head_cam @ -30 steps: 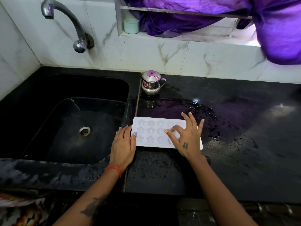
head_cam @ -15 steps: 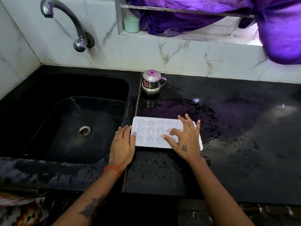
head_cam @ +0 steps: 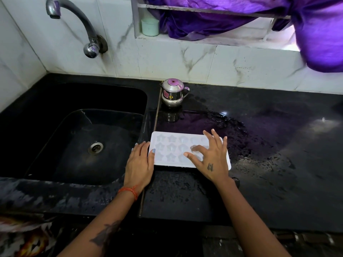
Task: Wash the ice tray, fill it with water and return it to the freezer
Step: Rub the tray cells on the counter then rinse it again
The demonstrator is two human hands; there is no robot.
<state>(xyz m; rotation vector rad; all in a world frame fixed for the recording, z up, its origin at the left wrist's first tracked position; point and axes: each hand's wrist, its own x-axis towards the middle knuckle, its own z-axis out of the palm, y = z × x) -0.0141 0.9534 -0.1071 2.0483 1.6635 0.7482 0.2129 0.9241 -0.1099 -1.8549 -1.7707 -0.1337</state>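
A white ice tray [head_cam: 172, 145] with star-shaped cells lies flat on the wet black counter, just right of the sink. My left hand [head_cam: 139, 164] rests flat against the tray's left edge, thumb on its rim. My right hand [head_cam: 209, 158] is spread over the tray's right half, with the index finger bent and pressing down on a cell. The right end of the tray is partly hidden under that hand.
A black sink [head_cam: 78, 138] with a drain sits on the left under a curved metal tap [head_cam: 78, 21]. A small steel pot [head_cam: 172, 93] stands behind the tray. Water is pooled on the counter [head_cam: 269, 145]. A green cup [head_cam: 150, 26] and purple cloth [head_cam: 241, 17] are on the sill.
My right hand has come lower onto the tray and its index finger has curled down onto a cell. My left hand and the tray stay in place.
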